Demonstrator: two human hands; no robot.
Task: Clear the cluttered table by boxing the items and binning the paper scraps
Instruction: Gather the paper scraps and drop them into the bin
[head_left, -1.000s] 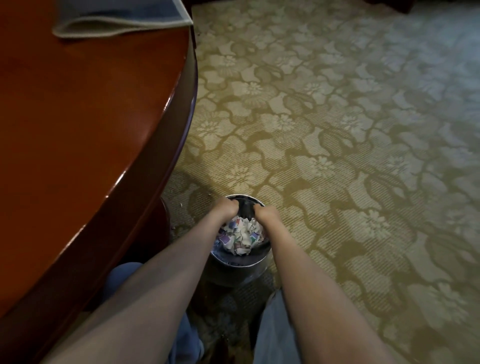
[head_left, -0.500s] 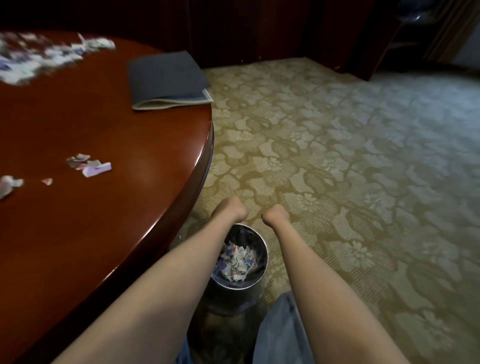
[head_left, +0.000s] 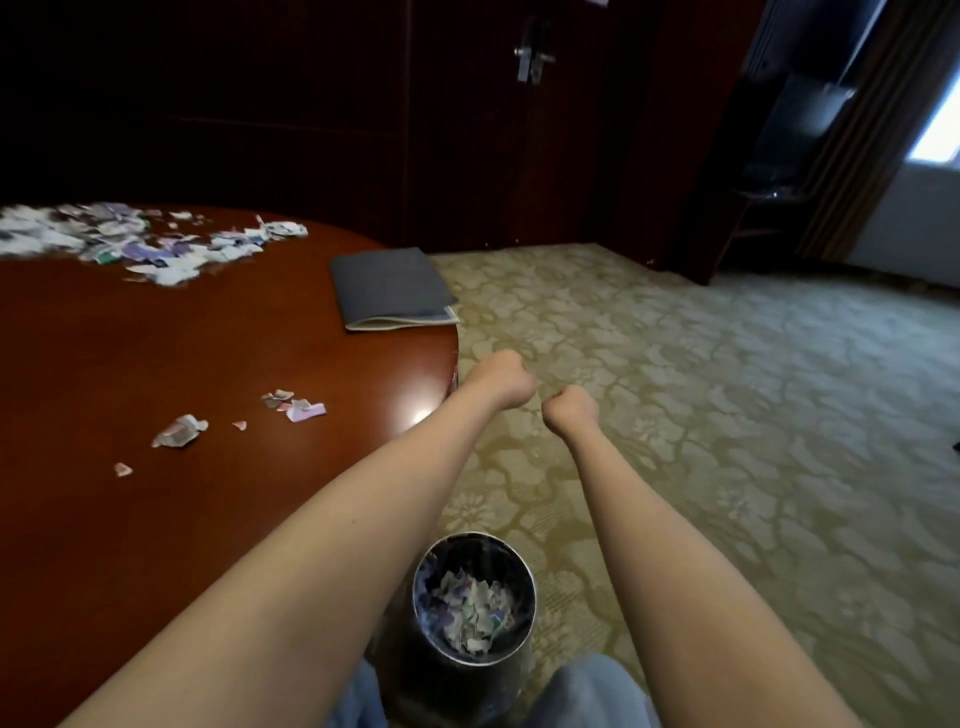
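Both our left hand (head_left: 500, 385) and right hand (head_left: 571, 417) are now up out of the bin (head_left: 488, 553), by the table (head_left: 156, 519) edge. Fingers curl under, so we cannot tell their grip. Some paper scraps (head_left: 470, 613) lie in the bin; a big pile (head_left: 130, 241) waits on the table.

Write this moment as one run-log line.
hands: left hand, right hand aloft, fingers hidden | round metal bin: torn paper scraps inside | glossy red-brown wooden table: loose scraps, grey folder

No legible txt anywhere.
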